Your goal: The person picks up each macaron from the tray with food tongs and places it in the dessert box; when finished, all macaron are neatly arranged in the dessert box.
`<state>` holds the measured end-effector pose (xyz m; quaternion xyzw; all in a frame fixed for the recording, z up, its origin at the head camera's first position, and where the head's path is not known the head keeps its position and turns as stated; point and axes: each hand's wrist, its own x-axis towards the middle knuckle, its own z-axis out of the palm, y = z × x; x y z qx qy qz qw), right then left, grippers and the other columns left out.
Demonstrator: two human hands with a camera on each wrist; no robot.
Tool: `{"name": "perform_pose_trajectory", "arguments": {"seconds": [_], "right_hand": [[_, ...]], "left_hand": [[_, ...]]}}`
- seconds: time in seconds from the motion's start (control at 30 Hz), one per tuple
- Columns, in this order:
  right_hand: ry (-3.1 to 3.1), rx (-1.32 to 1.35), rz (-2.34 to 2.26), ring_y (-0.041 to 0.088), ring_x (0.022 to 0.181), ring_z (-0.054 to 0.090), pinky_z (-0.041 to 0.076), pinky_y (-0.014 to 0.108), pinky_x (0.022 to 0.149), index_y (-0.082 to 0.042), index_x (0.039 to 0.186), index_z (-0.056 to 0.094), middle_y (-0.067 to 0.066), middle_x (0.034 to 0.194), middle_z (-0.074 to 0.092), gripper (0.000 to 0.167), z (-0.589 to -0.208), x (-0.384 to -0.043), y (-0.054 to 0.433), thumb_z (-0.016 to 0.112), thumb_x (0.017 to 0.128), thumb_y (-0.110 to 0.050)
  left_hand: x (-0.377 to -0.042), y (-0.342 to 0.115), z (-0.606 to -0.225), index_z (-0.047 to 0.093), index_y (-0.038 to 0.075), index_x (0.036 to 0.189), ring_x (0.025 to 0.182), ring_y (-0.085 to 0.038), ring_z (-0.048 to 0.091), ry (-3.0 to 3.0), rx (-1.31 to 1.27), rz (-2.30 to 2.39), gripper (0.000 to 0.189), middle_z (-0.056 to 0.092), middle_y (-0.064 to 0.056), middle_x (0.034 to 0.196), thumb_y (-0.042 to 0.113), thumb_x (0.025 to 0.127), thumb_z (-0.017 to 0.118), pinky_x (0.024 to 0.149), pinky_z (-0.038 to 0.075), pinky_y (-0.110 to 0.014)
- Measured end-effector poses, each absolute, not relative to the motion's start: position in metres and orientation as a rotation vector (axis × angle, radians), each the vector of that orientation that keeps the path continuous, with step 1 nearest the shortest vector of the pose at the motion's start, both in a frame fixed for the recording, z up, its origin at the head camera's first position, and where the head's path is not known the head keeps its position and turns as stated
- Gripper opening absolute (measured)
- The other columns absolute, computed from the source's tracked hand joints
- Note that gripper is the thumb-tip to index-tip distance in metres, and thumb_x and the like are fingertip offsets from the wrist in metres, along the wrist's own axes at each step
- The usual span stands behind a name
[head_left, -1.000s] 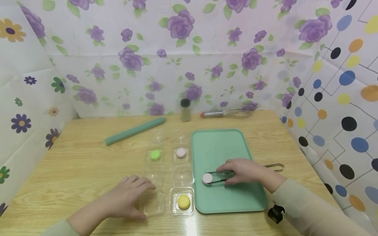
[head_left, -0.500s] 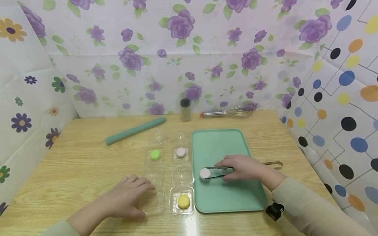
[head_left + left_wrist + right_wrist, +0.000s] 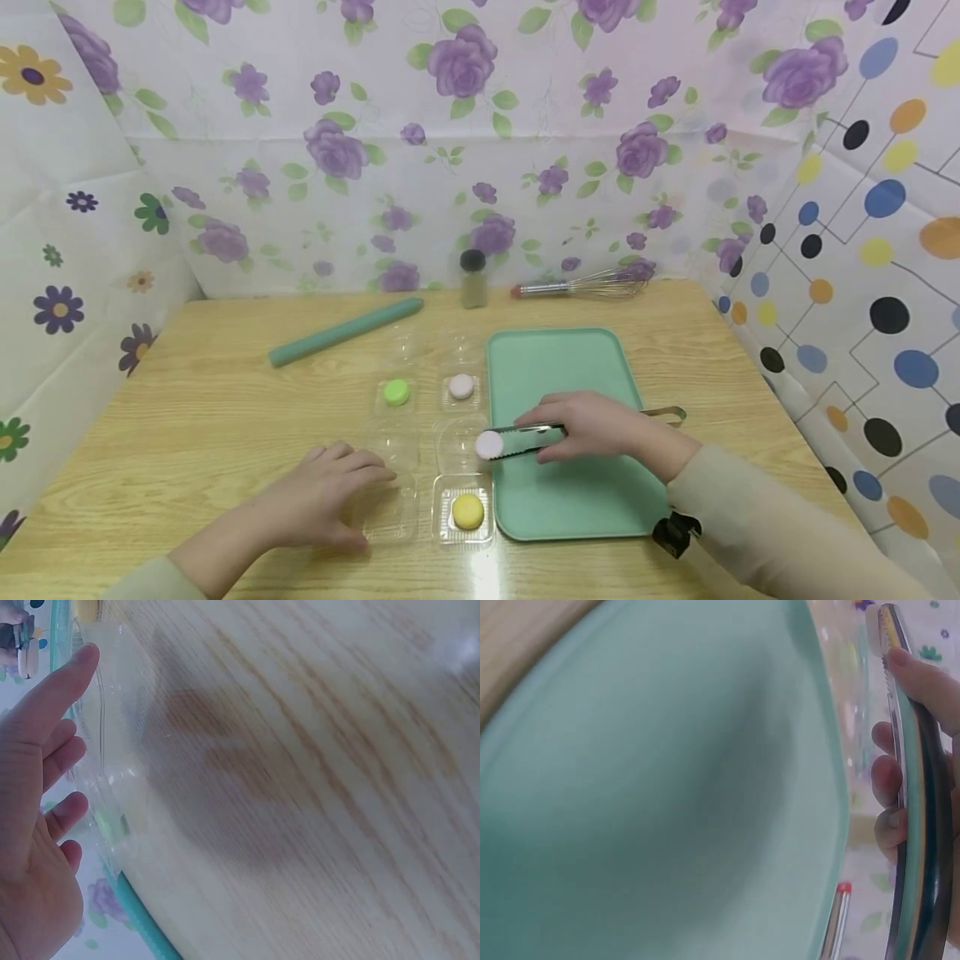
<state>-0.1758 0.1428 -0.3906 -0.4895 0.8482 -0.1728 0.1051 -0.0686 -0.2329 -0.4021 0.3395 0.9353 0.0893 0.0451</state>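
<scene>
My right hand (image 3: 596,427) grips metal tongs (image 3: 663,413) from above, thumb on one side and fingers on the other. Pinched at the tongs' toothed tips is a pale pink macaron (image 3: 490,445), over the left edge of the green tray (image 3: 555,358). In the head view it overlaps a clear box lid (image 3: 459,433). My left hand (image 3: 322,500) lies with relaxed, spread fingers beside a clear plastic box (image 3: 396,517). Its fingertips are right at that box's edge. A yellow macaron (image 3: 468,511) sits in the neighbouring box, nearest the tray's front corner.
Farther back, opened clear boxes hold a green macaron (image 3: 397,392) and another pale pink macaron (image 3: 461,386). Behind them lie a green rolling pin (image 3: 345,332), a small black-capped jar (image 3: 473,279) and a whisk (image 3: 577,287). Patterned cloths close off the back and sides.
My right hand has moved left with the tongs, carrying the pale pink macaron from over the tray to its left edge. My left hand stays in place.
</scene>
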Motion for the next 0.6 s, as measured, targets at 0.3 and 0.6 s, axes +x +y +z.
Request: {"name": "perform_pose_trajectory", "arguments": {"seconds": [0.3, 0.6], "right_hand": [[2.401, -1.578, -0.49, 0.006, 0.092, 0.057, 0.047, 0.026, 0.079, -0.025, 0.129, 0.058, -0.009, 0.113, 0.061, 0.048, -0.387, -0.17, 0.096, 0.066, 0.085, -0.042], [2.394, -1.721, -0.242, 0.003, 0.084, 0.056, 0.047, 0.021, 0.068, -0.028, 0.128, 0.058, -0.009, 0.108, 0.06, 0.048, -0.384, -0.156, 0.061, 0.067, 0.084, -0.043]], "left_hand": [[-0.068, -0.238, -0.404, 0.058, 0.02, 0.124, 0.102, -0.013, 0.044, 2.885, 1.066, 0.27, 0.076, 0.055, 0.011, 0.12, 0.052, 0.059, 0.079, 0.085, 0.038, -0.04], [-0.07, -0.237, -0.404, 0.057, 0.021, 0.127, 0.1, -0.014, 0.044, 2.847, 1.036, 0.296, 0.078, 0.054, 0.012, 0.12, 0.056, 0.06, 0.077, 0.079, 0.037, -0.038]]}}
